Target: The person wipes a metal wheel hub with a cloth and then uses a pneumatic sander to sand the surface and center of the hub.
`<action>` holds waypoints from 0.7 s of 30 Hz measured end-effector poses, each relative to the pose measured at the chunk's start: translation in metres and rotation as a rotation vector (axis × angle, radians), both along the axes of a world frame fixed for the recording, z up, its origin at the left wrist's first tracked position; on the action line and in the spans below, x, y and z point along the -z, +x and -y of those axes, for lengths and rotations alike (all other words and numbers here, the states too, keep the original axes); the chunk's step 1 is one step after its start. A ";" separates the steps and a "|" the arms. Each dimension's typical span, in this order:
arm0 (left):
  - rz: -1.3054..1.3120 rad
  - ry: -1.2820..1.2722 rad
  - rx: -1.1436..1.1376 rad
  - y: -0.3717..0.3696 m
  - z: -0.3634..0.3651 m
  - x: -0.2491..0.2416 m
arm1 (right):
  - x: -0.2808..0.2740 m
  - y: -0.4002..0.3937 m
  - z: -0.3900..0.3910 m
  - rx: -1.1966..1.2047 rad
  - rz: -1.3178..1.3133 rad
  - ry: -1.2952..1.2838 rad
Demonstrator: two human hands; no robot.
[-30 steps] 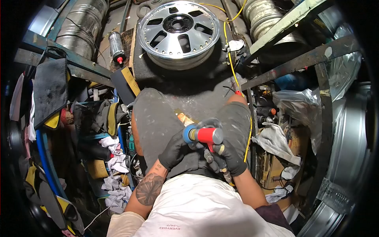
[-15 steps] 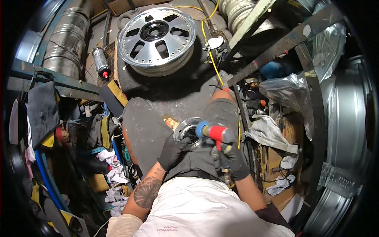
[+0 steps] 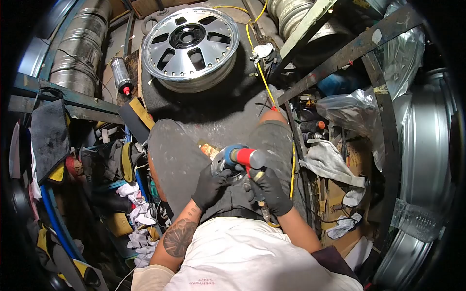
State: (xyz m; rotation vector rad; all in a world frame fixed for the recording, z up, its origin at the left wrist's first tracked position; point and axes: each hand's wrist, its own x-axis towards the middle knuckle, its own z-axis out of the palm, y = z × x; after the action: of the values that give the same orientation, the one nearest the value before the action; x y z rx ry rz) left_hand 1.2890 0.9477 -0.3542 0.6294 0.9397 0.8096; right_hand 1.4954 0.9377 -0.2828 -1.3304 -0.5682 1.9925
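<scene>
Left hand [image 3: 209, 186] grips the metal ring [image 3: 224, 162]; right hand [image 3: 269, 190] clasps the red grinder [image 3: 247, 157], whose head has shifted back onto the ring, suggesting polishing resumes.

Matt black rubbery gloves cover the left hand [image 3: 209, 186] and right hand [image 3: 270, 190]. Between the fingers [image 3: 224, 177] a small metal ring [image 3: 224, 163] gleams, polished. The sander [image 3: 245, 157] above the fingertips is glossy red and blue plastic. Beyond it, the alloy wheel [image 3: 190, 41] shows brushed, shiny metal.
</scene>
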 end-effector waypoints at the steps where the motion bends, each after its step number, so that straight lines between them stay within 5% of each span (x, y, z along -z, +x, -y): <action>1: 0.005 -0.048 -0.006 0.001 -0.002 -0.009 | 0.005 -0.002 0.000 -0.015 0.019 0.058; 21: -0.338 0.188 0.051 -0.005 0.006 0.006 | 0.006 -0.025 0.000 -0.181 0.071 0.164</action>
State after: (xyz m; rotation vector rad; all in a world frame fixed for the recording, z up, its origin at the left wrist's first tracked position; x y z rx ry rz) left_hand 1.2845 0.9413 -0.3598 0.9714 1.1561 0.7644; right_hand 1.4703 0.9375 -0.2891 -1.2914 -0.8943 1.9977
